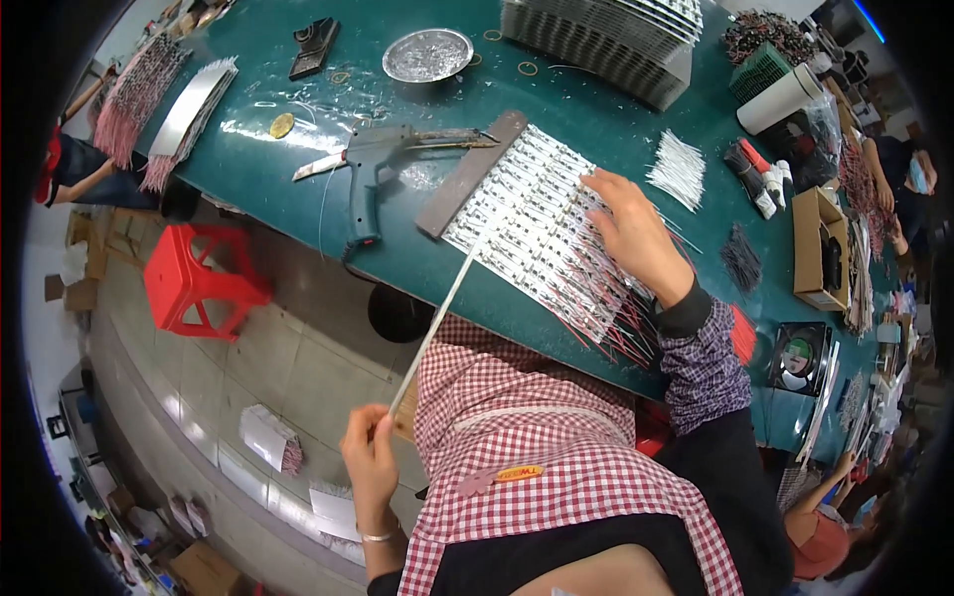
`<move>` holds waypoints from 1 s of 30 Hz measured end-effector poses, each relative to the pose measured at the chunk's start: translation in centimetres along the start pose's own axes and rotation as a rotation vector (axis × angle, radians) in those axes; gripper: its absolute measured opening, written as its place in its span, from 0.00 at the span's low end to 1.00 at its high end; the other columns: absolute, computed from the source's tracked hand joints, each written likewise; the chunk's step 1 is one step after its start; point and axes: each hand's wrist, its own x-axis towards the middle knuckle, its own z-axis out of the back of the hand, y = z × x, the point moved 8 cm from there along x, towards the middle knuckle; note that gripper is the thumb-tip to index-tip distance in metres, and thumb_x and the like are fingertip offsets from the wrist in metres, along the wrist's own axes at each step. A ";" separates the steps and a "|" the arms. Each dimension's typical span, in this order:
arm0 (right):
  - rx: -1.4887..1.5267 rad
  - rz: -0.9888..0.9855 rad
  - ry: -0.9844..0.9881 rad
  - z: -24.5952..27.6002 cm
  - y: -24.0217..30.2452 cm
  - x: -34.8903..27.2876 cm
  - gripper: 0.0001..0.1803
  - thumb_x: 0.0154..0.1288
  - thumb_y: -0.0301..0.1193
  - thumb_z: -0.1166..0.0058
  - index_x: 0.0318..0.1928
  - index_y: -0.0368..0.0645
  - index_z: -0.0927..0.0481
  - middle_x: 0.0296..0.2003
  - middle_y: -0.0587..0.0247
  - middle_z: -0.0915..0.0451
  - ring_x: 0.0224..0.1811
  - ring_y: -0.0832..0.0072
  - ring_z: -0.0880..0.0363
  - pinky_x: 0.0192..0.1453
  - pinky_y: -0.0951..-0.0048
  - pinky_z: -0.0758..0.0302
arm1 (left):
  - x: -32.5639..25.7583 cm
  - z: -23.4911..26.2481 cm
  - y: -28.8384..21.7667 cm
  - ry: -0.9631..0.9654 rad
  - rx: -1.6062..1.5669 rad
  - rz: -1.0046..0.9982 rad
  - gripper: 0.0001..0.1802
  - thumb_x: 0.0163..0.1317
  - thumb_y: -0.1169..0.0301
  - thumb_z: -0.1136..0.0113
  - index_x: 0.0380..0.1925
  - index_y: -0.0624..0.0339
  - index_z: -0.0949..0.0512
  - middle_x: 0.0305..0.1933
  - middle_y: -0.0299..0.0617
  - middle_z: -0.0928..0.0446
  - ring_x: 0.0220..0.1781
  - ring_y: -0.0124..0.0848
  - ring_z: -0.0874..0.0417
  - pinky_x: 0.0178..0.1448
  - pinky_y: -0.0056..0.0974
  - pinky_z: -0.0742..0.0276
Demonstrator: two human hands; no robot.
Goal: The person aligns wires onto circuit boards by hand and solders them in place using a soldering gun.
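With your left hand [370, 459] pinched on the thin white rod [437, 323], guide it without bending. Rest your right hand [636, 228], unclenched, evenly on the circuit panel [532, 189] near the surface's [586, 111] front edge.

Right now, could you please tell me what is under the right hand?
White component-dotted strips and thin red and black wires reach under the right hand; whatever its palm covers is hidden.
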 end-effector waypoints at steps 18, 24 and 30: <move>-0.083 -0.014 -0.098 -0.5 -0.3 0.1 0.23 0.60 0.22 0.42 0.58 0.40 0.24 0.54 0.48 0.22 0.54 0.52 0.25 0.59 0.57 0.27 | -3.8 0.2 3.1 0.034 -0.094 0.169 0.05 0.66 0.77 0.43 0.39 0.68 0.23 0.29 0.34 0.24 0.28 0.18 0.29 0.32 0.26 0.35; -0.107 -0.016 -0.109 -0.7 -0.3 0.0 0.23 0.59 0.22 0.41 0.57 0.41 0.23 0.54 0.49 0.22 0.55 0.52 0.25 0.59 0.57 0.27 | -3.8 -0.7 4.0 0.109 -0.254 0.281 0.08 0.69 0.72 0.42 0.40 0.68 0.22 0.26 0.31 0.24 0.24 0.16 0.33 0.27 0.24 0.40; -0.082 -0.015 -0.112 -0.8 -0.4 -0.1 0.22 0.59 0.22 0.41 0.56 0.42 0.23 0.53 0.49 0.22 0.55 0.53 0.25 0.59 0.58 0.27 | -3.5 -0.3 3.6 0.154 -0.348 0.334 0.10 0.69 0.70 0.43 0.42 0.68 0.21 0.25 0.32 0.25 0.20 0.14 0.35 0.22 0.23 0.43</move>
